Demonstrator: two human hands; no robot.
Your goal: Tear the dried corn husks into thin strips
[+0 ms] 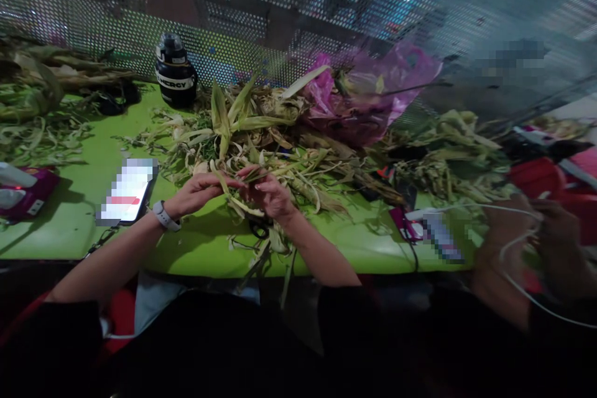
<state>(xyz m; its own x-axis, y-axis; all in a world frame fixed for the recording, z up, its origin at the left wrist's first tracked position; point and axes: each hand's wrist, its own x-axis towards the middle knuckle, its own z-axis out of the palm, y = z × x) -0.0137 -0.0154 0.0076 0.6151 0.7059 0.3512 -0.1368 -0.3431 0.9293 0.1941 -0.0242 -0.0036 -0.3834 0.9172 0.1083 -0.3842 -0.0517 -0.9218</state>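
Observation:
Both my hands meet over the green table [79, 211], in front of a heap of corn husks [261, 130]. My left hand [198, 193], with a pale watch on the wrist, pinches a long yellow-green husk strip [233, 198]. My right hand [270, 193] is curled closed on the same husk strip, with more dry strips hanging down from it over the table's front edge. What lies inside the husks is hidden by my fingers.
A phone [128, 191] lies left of my hands. A black jar [175, 71] stands at the back by a perforated metal screen. A pink plastic bag [368, 96] lies behind the heap. Another person's hands [522, 224] work at the right with a white cable. A purple device [25, 189] sits far left.

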